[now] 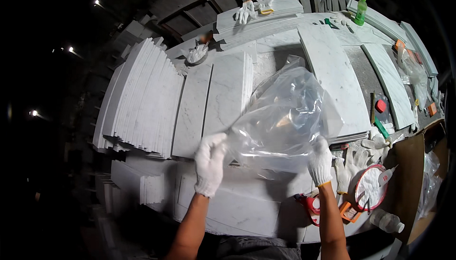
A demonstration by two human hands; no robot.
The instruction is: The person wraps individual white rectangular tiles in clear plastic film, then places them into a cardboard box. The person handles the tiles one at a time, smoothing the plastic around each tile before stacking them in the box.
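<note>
A large transparent plastic bag point(285, 112) is spread between my two gloved hands, crumpled and shiny under the light. My left hand point(210, 160), in a white knit glove, pinches its near left corner. At the near right corner, my right hand point(319, 161) grips the plastic in a matching glove with an orange cuff edge. Beneath and behind the bag lie pale marble slabs: two flat ones point(192, 108) to its left and a long stack point(332, 79) to its right. Whether the bag's mouth is parted cannot be made out.
Upright slabs point(142, 98) stand in a row at left. Near my right forearm are a red tape dispenser point(311, 205), a round tub of white powder point(371, 187), spare gloves point(351, 167) and a plastic bottle point(387, 221). A cardboard box point(409, 184) stands at far right; a green bottle point(361, 11) stands behind.
</note>
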